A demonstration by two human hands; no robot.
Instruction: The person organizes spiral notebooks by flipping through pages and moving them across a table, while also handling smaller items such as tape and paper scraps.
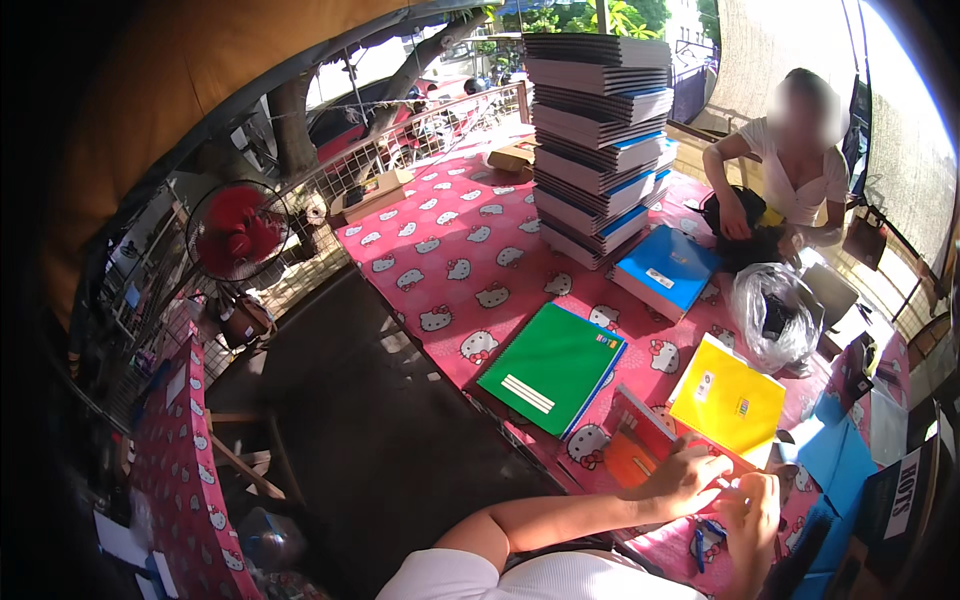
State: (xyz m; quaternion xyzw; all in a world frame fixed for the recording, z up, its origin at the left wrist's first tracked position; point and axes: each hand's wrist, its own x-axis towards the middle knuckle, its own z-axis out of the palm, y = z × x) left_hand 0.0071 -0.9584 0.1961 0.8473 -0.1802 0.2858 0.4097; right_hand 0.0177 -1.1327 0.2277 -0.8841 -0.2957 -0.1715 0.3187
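A white top (590, 578) is showing, its short left sleeve (440, 576) ending near the elbow (487, 533) and leaving the left forearm (575, 519) bare; the left hand (686, 480) and the right hand (754, 510) are also showing bare.

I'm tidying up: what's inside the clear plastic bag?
Inside the plastic bag, a dark item shows; crumpled plastic hides its full shape, and anything beneath it is covered.

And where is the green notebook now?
In the head view, the green spiral notebook lies right of centre, left of the yellow notebook and the left hand.
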